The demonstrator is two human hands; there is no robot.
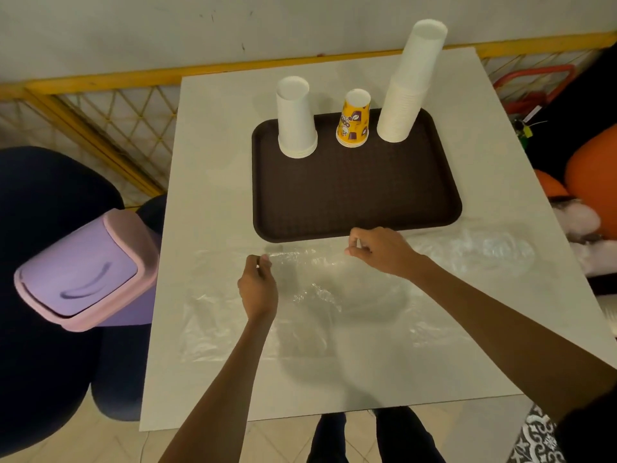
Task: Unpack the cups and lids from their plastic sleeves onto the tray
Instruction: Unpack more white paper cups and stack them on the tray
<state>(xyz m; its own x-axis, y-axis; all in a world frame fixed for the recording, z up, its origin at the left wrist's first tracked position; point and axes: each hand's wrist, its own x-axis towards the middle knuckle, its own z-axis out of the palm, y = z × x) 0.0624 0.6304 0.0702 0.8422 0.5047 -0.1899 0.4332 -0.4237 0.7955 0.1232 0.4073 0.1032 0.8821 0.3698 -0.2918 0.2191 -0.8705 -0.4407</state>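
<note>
Here's the white table (207, 128) filling the middle of the view, and on its far half sits the dark brown tray (357, 195), long side towards the person. In front of the tray, spread flat across the near half of the table, lies a clear plastic sleeve (317, 295), creased and see-through. Off the table's left edge, the lilac swing-lid bin (83, 272) stands tilted in view, pink rim around its flap. Over at the right edge of the table there's a second plastic sleeve (484, 248), crumpled, just beside the tray's near right corner. Up on the tray's far edge, three upside-down stacks in a row: the tall white cup stack (410, 85) at the right, leaning a little, the shorter white cup stack (295, 118) at the left, and the yellow printed cups (354, 118) between them, all apart from one another. And the hands: the left hand (258, 289) pinches the flat sleeve's far edge between thumb and fingers, the right hand (384, 250) pinches the same edge further right, just short of the tray's near rim.
</note>
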